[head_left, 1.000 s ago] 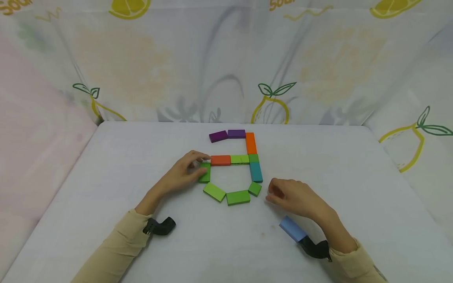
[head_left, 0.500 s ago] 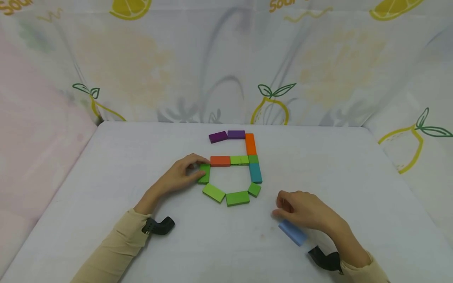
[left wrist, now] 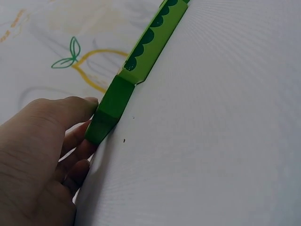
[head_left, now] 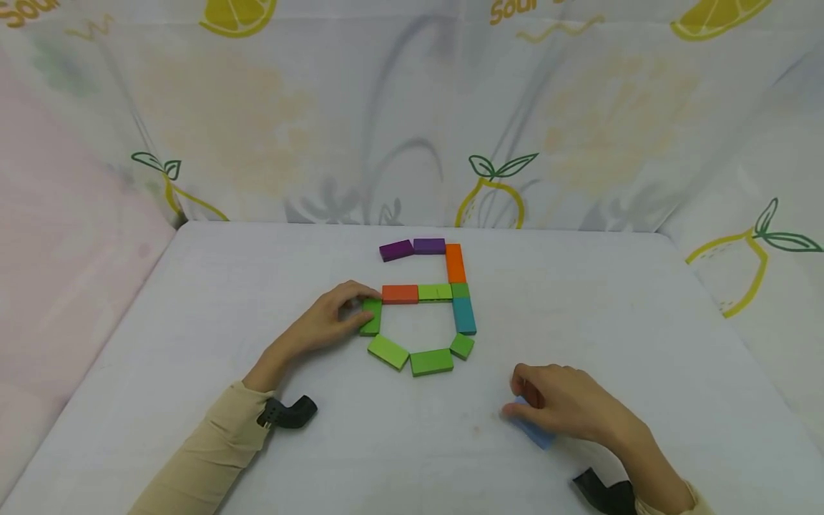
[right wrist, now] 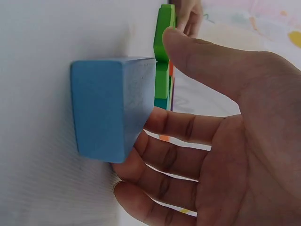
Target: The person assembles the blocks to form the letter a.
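My left hand (head_left: pixel 325 315) holds the upright green block (head_left: pixel 371 318) at the left side of the figure, with thumb and fingers on either side. In the left wrist view that block (left wrist: pixel 110 103) meets a lighter green block (left wrist: pixel 155 42) with a scalloped dark-green pattern. My right hand (head_left: pixel 573 400) hangs over a light blue block (head_left: pixel 534 433) at the lower right, partly hiding it. From the right wrist view, the fingers reach around the blue block (right wrist: pixel 101 110), while the thumb stands apart from it; whether the fingertips touch it I cannot tell.
Flat blocks form a figure: two purple blocks (head_left: pixel 428 246) at the top, orange (head_left: pixel 455 263), red (head_left: pixel 400 294), teal (head_left: pixel 464 315) and several green blocks (head_left: pixel 432 362). They lie on a white-covered table (head_left: pixel 257 247). A lemon-patterned cloth (head_left: pixel 386 107) hangs behind.
My right hand has moved down and to the right, from beside the figure to over the blue block. The left hand has stayed at the green block.
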The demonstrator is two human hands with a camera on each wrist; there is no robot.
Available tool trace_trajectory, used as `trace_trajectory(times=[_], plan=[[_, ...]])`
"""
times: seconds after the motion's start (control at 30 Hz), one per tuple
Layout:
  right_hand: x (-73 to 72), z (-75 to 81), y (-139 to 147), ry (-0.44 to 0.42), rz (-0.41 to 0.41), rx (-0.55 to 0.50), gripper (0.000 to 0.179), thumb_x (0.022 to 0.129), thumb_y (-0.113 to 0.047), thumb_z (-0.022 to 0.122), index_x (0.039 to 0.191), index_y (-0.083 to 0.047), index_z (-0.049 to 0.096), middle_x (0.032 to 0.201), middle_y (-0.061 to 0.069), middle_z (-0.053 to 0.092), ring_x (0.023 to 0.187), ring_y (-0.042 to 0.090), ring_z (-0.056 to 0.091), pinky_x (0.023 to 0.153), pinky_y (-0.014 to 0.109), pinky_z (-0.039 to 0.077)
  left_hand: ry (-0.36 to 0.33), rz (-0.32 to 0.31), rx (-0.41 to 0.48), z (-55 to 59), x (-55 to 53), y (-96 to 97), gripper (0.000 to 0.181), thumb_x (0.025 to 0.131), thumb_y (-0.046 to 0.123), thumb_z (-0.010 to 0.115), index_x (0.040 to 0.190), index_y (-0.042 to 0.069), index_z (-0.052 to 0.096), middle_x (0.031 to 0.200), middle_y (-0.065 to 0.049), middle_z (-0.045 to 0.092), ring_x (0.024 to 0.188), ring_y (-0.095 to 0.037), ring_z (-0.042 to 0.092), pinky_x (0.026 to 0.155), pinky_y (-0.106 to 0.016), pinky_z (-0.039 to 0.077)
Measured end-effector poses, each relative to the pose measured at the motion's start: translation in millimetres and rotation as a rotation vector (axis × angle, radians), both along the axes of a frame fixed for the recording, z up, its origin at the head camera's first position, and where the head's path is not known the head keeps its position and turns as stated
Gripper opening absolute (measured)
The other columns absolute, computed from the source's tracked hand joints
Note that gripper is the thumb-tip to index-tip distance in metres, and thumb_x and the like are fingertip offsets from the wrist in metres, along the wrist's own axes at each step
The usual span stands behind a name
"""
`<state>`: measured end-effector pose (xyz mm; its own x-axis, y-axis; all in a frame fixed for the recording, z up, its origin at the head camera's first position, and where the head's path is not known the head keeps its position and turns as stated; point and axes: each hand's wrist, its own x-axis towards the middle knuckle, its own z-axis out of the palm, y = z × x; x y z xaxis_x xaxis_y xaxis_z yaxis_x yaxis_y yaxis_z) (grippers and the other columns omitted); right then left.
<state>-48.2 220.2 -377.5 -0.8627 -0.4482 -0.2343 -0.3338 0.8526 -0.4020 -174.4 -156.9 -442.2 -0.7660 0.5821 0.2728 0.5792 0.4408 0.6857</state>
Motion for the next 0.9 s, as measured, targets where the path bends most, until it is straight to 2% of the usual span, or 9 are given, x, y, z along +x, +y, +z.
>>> trace_trajectory(times=[0.23,0.4,0.63,0.9], plan=[[10.0,0.2,0.4,0.013,-0.032,0.016,0.043,0.078,-0.064,0.061,0.090,-0.023,0.054,0.061,-0.018,0.045,0.052,-0.004,0.038,0.049,0.017,0.034,-0.003,0.000,0.006,-0.9,-0.4,0.2,0.033,0.091,0.016,0.063,0.124,0.015,0.058,0.120,0.003,0.060,0.107,-0.011,0.051,0.089,-0.029,0.044],[11.9,0.5,2.1,0.016,-0.030,0.024,0.044,0.074,-0.064,0.066,0.086,-0.023,0.052,0.060,-0.016,0.041,0.052,-0.004,0.035,0.048,0.017,0.030,-0.003,-0.001,0.004,0.7,0.7,1.0,0.033,0.091,0.016,0.062,0.124,0.014,0.058,0.120,0.000,0.060,0.107,-0.014,0.052,0.089,-0.031,0.044],[12.1,-1.2,3.2,0.038,-0.015,0.019,0.041,0.074,-0.060,0.069,0.082,-0.024,0.052,0.060,-0.016,0.040,0.053,-0.004,0.034,0.048,0.016,0.029,-0.017,0.001,-0.001,1.8,2.1,0.9,0.033,0.092,0.017,0.061,0.125,0.014,0.057,0.121,0.001,0.060,0.107,-0.013,0.051,0.089,-0.030,0.044],[9.7,1.6,1.9,0.078,-0.008,0.037,0.029,0.077,-0.049,0.072,0.082,-0.027,0.053,0.061,-0.016,0.043,0.054,-0.004,0.036,0.049,0.016,0.030,-0.020,0.001,-0.001,0.7,1.7,0.7,0.033,0.092,0.018,0.062,0.124,0.015,0.058,0.120,0.003,0.059,0.107,-0.011,0.051,0.089,-0.028,0.043]])
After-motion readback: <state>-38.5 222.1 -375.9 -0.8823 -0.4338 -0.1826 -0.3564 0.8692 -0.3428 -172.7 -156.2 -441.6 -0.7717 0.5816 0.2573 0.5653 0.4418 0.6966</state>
